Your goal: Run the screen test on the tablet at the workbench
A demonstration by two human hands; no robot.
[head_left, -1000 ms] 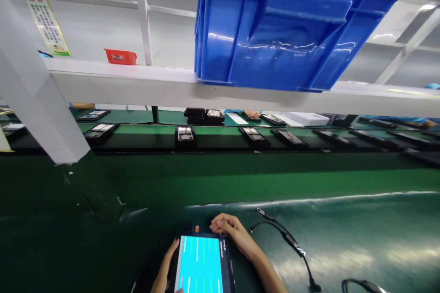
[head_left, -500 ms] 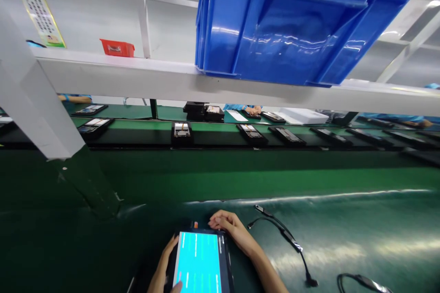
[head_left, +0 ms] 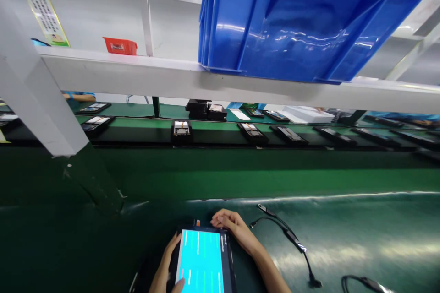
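Note:
A tablet [head_left: 201,261] with a lit cyan screen and a dark frame lies at the bottom centre. My left hand [head_left: 169,256] grips its left side, fingers along the edge and the thumb over the lower left of the screen. At the tablet's upper right corner is my right hand [head_left: 229,224], its fingers bent and drawn together; whatever may be between them is hidden. A small orange-tipped piece [head_left: 198,223] sticks up at the tablet's top edge, left of my right fingertips.
Black adapter cables [head_left: 288,233] lie on the green bench [head_left: 343,219] at right. Beyond runs a conveyor [head_left: 147,135] carrying several opened devices [head_left: 252,132]. A blue crate [head_left: 292,27] and a red bin [head_left: 120,46] stand on the white shelf [head_left: 137,71]. Co-workers' sleeves show behind.
The whole view has shifted slightly. Both hands keep the same places on the tablet. Across the line, a co-worker's hand has left the device it was on.

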